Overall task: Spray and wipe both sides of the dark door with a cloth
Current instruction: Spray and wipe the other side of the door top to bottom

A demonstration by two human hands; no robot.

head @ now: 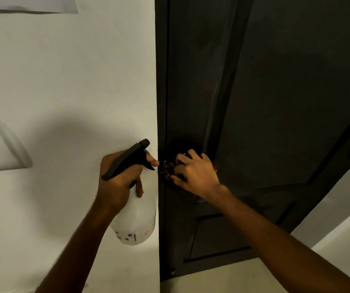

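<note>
View from head: wiping under way on the facing side of the tall dark panelled door (275,102). No wet streaks can be made out and the other side is unseen, so much likely remains. Right grip (195,174) is curled round a bunched dark reddish cloth (167,172), pressed near the door's left edge. Left grip (119,176) is wrapped round a white translucent plastic spray bottle (137,220) with a black trigger head; fill level unreadable.

Cloth (167,172) mostly out of sight beneath right hand (196,175)
</note>
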